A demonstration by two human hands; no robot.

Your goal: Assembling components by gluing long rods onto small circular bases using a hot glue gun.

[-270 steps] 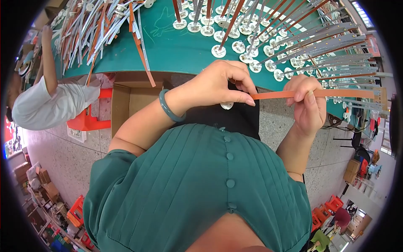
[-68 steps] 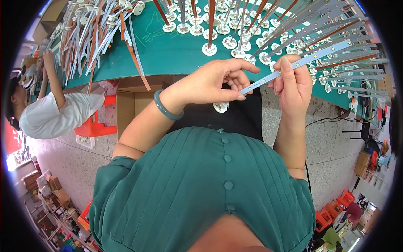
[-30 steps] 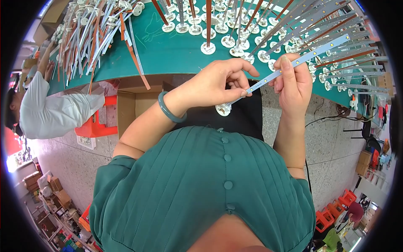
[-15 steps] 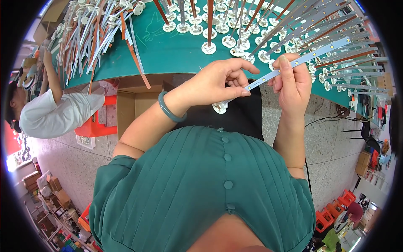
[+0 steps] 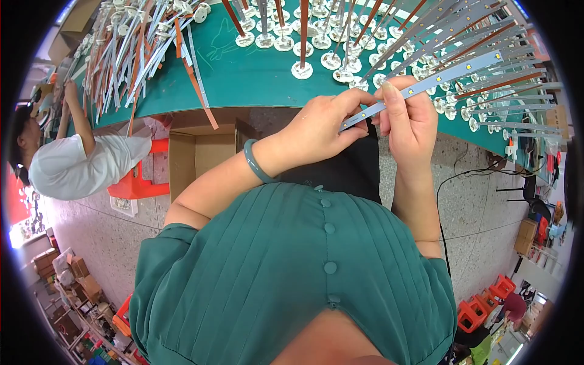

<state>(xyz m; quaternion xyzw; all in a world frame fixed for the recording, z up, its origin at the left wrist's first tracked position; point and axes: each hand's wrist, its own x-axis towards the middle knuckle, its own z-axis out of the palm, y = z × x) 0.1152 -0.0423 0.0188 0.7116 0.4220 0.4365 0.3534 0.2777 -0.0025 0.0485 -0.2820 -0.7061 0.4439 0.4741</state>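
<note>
A narrow white LED light strip (image 5: 450,74) with small yellow chips slants up to the right between my hands. My right hand (image 5: 410,125) pinches it near its middle, thumb on top. Closed around its lower end is my left hand (image 5: 322,131), which hides that end and whatever is joined to it. Past the right hand the strip's free end reaches over standing strips, each on a round white base such as this base (image 5: 302,70).
The green table (image 5: 255,79) bears a heap of loose strips (image 5: 131,55) at left. Under its edge stands an open cardboard box (image 5: 204,149). A person in white (image 5: 79,161) works at far left, near a red stool (image 5: 143,182). A black cable (image 5: 450,179) hangs at right.
My right hand has slid left and down along with the strip, closer to my left hand. The left fingers have closed around the lower end, and the white round base there is now hidden.
</note>
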